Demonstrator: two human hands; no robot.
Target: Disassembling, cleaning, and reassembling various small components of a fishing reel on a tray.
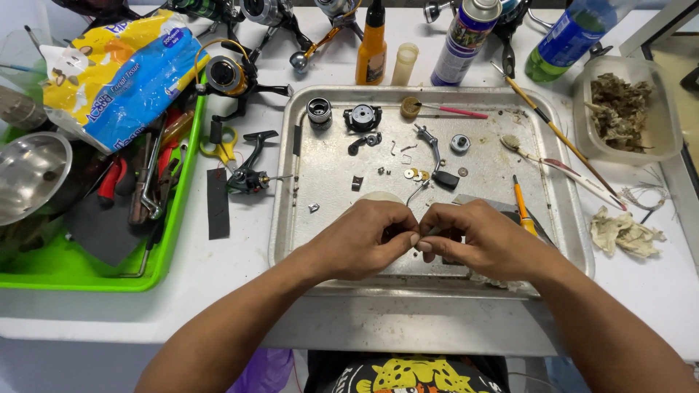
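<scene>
Reel parts point(362, 117) lay scattered across the metal tray point(331, 280) while left hand point(364, 240) and right hand point(477, 239) met at its near edge, fingertips pinched together on some tiny piece, seemingly mid-fitting and needing fine alignment.

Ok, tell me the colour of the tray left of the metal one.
Bright green tray, seen best in the head view.
</scene>
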